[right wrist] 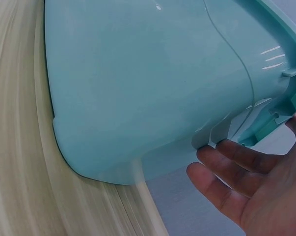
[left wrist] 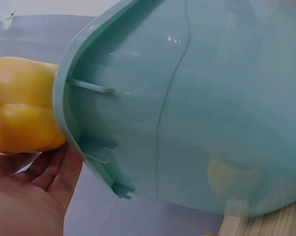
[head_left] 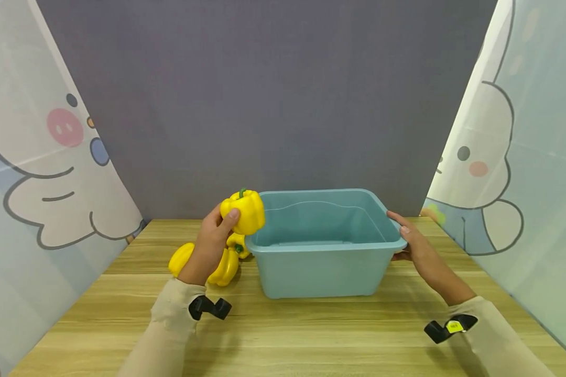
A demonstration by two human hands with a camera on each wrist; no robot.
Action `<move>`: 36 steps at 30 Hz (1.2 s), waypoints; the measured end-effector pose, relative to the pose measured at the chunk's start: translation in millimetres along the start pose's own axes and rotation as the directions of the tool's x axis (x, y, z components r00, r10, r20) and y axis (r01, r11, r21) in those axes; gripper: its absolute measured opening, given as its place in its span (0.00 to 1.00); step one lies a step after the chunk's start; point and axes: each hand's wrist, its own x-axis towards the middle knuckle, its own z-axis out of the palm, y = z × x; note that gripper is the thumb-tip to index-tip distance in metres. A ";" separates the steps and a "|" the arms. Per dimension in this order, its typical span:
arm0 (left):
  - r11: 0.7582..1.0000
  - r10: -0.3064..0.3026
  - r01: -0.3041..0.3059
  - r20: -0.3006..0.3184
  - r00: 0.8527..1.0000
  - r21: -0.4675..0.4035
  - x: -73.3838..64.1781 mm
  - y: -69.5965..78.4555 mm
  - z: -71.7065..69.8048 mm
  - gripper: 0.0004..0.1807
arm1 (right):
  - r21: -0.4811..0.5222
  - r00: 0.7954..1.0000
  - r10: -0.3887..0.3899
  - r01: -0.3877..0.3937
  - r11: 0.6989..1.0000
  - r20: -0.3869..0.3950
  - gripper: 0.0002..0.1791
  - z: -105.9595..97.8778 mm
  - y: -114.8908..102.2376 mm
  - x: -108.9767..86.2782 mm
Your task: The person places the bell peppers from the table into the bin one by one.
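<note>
One pepper [head_left: 249, 217], glossy and lobed, is clasped in my left hand [head_left: 210, 241] at the left rim of the bin [head_left: 323, 272]; my right hand [head_left: 417, 243] grips the opposite rim, probably steadying its smooth plastic. Loose peppers [head_left: 225, 268] lie toward the back-left corner of the wood-grained counter [head_left: 320, 337].

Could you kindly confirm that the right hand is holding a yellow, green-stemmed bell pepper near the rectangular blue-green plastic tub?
Not quite: the left hand holds that yellow bell pepper near the tub, as the head view shows.
</note>
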 end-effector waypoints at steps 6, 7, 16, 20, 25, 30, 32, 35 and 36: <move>0.999 -0.003 0.003 0.009 1.000 0.054 -0.3 -0.4 0.1 0.22 | -0.010 1.000 0.000 -0.001 1.000 -0.005 0.31 -0.7 0.9 -0.2; 0.998 -0.003 0.002 0.013 1.000 0.065 0.2 0.2 0.1 0.22 | -0.013 1.000 -0.002 0.002 1.000 -0.007 0.31 -0.9 0.7 -0.3; 0.997 -0.021 0.018 0.039 0.999 0.069 6.3 1.0 0.9 0.24 | 0.007 0.999 -0.024 0.024 1.000 -0.023 0.30 1.1 2.3 -3.4; 0.997 -0.027 0.022 0.069 0.997 0.074 7.1 -0.5 -1.6 0.24 | 0.019 1.000 -0.004 0.005 1.000 -0.023 0.31 3.4 0.7 -2.4; 0.995 -0.036 0.024 0.122 0.992 0.096 9.8 0.4 -6.3 0.23 | 0.040 1.000 0.019 -0.018 0.999 -0.023 0.31 5.5 -3.7 0.6; 0.994 -0.039 0.025 0.142 0.989 0.102 12.8 0.9 -8.5 0.23 | 0.048 1.000 0.023 -0.022 0.999 -0.016 0.31 4.9 -4.5 2.3; 0.993 -0.047 0.029 0.152 0.987 0.118 14.4 2.0 -8.6 0.24 | 0.056 1.000 0.026 -0.025 0.998 -0.014 0.31 4.4 -4.2 1.9; 0.987 -0.074 0.049 0.163 0.984 0.154 17.4 4.5 -7.5 0.24 | 0.065 0.999 0.032 -0.032 0.997 -0.012 0.31 3.5 -3.3 0.2; 0.984 -0.087 0.058 0.167 0.982 0.168 18.5 5.4 -6.7 0.25 | 0.066 0.999 0.035 -0.034 0.997 -0.013 0.31 3.2 -2.7 -0.9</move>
